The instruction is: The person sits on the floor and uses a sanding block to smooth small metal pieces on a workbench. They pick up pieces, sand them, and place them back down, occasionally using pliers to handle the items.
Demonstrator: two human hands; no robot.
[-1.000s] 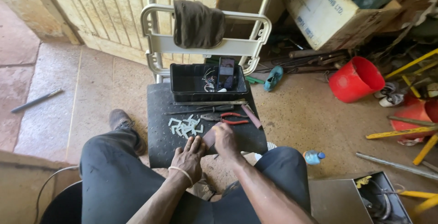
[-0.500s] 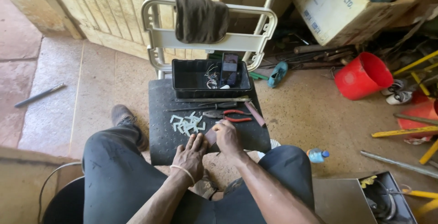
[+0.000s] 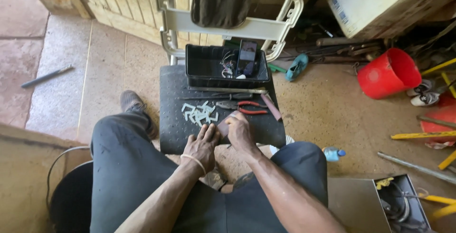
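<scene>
My left hand (image 3: pixel 203 145) and my right hand (image 3: pixel 241 133) meet at the near edge of a black chair seat (image 3: pixel 175 119), both closed around a small brownish flat piece (image 3: pixel 223 127) held between them. Just beyond my left hand lies a heap of several small white plastic pieces (image 3: pixel 200 113). Red-handled pliers (image 3: pixel 247 107) and a long thin metal tool (image 3: pixel 228 90) lie on the seat past my right hand. A black tray (image 3: pixel 204 66) at the back of the seat holds a phone (image 3: pixel 247 57) and wires.
A dark cloth (image 3: pixel 221 0) hangs on the chair back. To the right stand a red bucket (image 3: pixel 388 74), a cardboard box (image 3: pixel 365 0), yellow rods (image 3: pixel 418 135) and an open metal box (image 3: pixel 399 204). A grey rod (image 3: pixel 45 77) lies left. A small bottle (image 3: pixel 334 154) sits by my right knee.
The view has shifted slightly nearer. My hands stay together at the seat's front edge on the small piece, with only small finger movement.
</scene>
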